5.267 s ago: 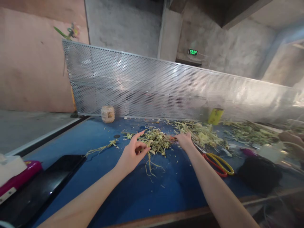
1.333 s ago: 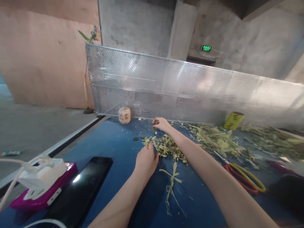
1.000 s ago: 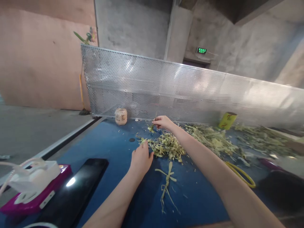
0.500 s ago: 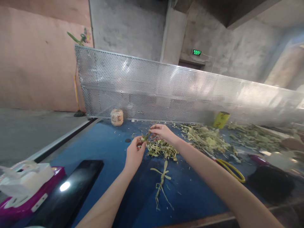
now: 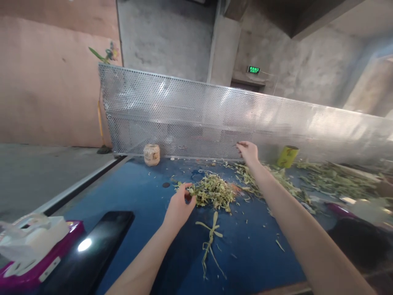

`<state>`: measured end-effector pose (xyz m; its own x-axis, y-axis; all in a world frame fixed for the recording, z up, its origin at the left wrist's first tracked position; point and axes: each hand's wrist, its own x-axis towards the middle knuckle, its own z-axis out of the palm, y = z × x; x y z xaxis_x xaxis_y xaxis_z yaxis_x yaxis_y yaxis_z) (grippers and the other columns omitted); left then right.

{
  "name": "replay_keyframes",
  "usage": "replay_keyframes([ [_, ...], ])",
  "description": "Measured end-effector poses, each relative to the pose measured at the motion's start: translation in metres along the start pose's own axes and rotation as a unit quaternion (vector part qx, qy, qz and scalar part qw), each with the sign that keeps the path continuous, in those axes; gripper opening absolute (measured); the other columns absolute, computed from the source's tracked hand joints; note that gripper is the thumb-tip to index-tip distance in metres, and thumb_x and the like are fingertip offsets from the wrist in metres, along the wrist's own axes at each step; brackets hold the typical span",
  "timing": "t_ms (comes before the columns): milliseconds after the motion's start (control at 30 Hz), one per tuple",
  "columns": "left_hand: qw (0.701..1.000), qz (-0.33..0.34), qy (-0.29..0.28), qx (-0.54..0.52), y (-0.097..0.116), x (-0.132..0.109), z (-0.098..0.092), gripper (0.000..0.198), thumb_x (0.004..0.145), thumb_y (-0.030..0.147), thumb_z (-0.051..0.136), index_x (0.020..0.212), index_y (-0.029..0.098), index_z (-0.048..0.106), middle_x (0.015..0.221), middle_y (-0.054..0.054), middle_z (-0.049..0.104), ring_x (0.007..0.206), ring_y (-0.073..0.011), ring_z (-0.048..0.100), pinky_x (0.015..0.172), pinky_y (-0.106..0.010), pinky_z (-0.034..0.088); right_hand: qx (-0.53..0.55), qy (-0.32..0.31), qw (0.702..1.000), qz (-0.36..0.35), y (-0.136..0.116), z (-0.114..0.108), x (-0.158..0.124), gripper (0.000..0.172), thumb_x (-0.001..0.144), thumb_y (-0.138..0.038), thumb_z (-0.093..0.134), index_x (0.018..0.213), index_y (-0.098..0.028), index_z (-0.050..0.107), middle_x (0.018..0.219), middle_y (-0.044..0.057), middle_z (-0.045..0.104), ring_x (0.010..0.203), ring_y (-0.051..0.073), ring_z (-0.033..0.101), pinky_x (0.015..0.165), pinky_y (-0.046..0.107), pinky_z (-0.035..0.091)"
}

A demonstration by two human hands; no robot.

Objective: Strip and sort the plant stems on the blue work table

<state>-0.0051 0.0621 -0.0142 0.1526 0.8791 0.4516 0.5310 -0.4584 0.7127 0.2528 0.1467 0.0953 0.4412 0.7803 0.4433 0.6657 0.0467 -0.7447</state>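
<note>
My left hand (image 5: 180,205) is beside a heap of dried, pale green leafy bits (image 5: 215,191) on the blue tabletop (image 5: 129,196). Its thumb and forefinger are curved with a gap between them, and its fingertips touch the heap's left edge. Further back, my right hand (image 5: 248,152) is raised in front of the perforated metal panel. Its fingertips are pressed together; whatever they may hold is too small to make out. A single dried sprig (image 5: 211,239) with spread leaves lies nearer me. Beneath my right forearm, a looser pile of dried stalks (image 5: 284,178) is partly covered.
A perforated metal panel (image 5: 190,119) borders the table's back. Before it stand a pale jar (image 5: 152,155) and a yellow-green cylinder (image 5: 287,157). More stalks (image 5: 337,180) lie at right. On the left are a black flat slab (image 5: 101,241) and a purple-and-white object (image 5: 46,250).
My hands have come apart. The right hand has moved right and back, away from the plant bit both were handling. My left hand has lowered to the heap. My forearm now hides the yellow loop handle.
</note>
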Motion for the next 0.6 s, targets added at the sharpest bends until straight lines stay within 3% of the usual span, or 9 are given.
replay_keyframes([
  [100, 1.000, 0.005, -0.019, 0.020, 0.004, -0.002, 0.003, 0.036, 0.073, 0.023, 0.044, 0.108, 0.017, 0.044, 0.068, 0.000, 0.058, 0.066, -0.0142, 0.056, 0.065, -0.026, 0.043, -0.128, 0.039, 0.991, 0.024, 0.025, -0.016, 0.012, 0.030, 0.078, -0.013, 0.040, 0.106, -0.005, 0.050, 0.109, 0.022, 0.051, 0.106, 0.028, 0.047, 0.082, 0.042, 0.040],
  [167, 0.998, 0.017, -0.038, 0.039, 0.008, -0.004, 0.005, 0.036, 0.073, 0.021, 0.043, 0.109, 0.018, 0.044, 0.070, -0.001, 0.059, 0.068, -0.0144, 0.056, 0.068, -0.026, 0.042, -0.203, 0.020, 0.979, 0.024, 0.036, -0.009, 0.012, 0.032, 0.075, -0.007, 0.044, 0.106, -0.005, 0.051, 0.113, 0.026, 0.046, 0.111, 0.034, 0.041, 0.084, 0.051, 0.034],
  [233, 0.993, 0.035, -0.076, 0.077, 0.011, -0.006, 0.006, 0.036, 0.073, 0.020, 0.043, 0.109, 0.019, 0.045, 0.072, -0.001, 0.061, 0.074, -0.0162, 0.057, 0.074, -0.028, 0.040, -0.258, -0.052, 0.965, -0.020, 0.041, 0.012, 0.009, 0.030, 0.072, -0.006, 0.050, 0.101, -0.011, 0.055, 0.113, 0.020, 0.049, 0.111, 0.033, 0.041, 0.086, 0.050, 0.033],
  [300, 0.987, 0.057, -0.104, 0.111, 0.013, -0.008, 0.007, 0.038, 0.073, 0.018, 0.042, 0.111, 0.021, 0.045, 0.075, -0.002, 0.061, 0.077, -0.0174, 0.057, 0.078, -0.031, 0.038, -0.288, -0.155, 0.942, -0.083, 0.040, 0.042, 0.007, 0.026, 0.071, -0.010, 0.057, 0.095, -0.019, 0.058, 0.105, 0.010, 0.056, 0.104, 0.024, 0.048, 0.087, 0.040, 0.037],
  [400, 0.979, 0.073, -0.122, 0.146, 0.012, -0.009, 0.007, 0.040, 0.073, 0.018, 0.041, 0.113, 0.021, 0.044, 0.078, -0.003, 0.061, 0.077, -0.0185, 0.056, 0.078, -0.033, 0.037, -0.323, -0.269, 0.894, -0.154, 0.040, 0.083, 0.007, 0.022, 0.078, -0.024, 0.055, 0.099, -0.018, 0.055, 0.103, 0.005, 0.056, 0.094, 0.017, 0.053, 0.081, 0.034, 0.043],
  [500, 0.974, 0.067, -0.131, 0.170, 0.010, -0.007, 0.008, 0.041, 0.074, 0.018, 0.040, 0.115, 0.021, 0.043, 0.083, -0.005, 0.062, 0.079, -0.0192, 0.056, 0.078, -0.034, 0.036, -0.358, -0.316, 0.858, -0.189, 0.045, 0.105, 0.011, 0.029, 0.083, -0.029, 0.046, 0.108, -0.014, 0.048, 0.108, 0.007, 0.051, 0.091, 0.017, 0.053, 0.076, 0.037, 0.046],
  [600, 0.972, 0.073, -0.137, 0.177, 0.011, -0.005, 0.010, 0.043, 0.074, 0.018, 0.039, 0.117, 0.020, 0.042, 0.088, -0.006, 0.062, 0.083, -0.0194, 0.056, 0.079, -0.033, 0.035, -0.384, -0.327, 0.841, -0.195, 0.055, 0.112, 0.015, 0.029, 0.083, -0.029, 0.046, 0.109, -0.015, 0.048, 0.108, 0.007, 0.051, 0.091, 0.017, 0.053, 0.076, 0.037, 0.046],
])
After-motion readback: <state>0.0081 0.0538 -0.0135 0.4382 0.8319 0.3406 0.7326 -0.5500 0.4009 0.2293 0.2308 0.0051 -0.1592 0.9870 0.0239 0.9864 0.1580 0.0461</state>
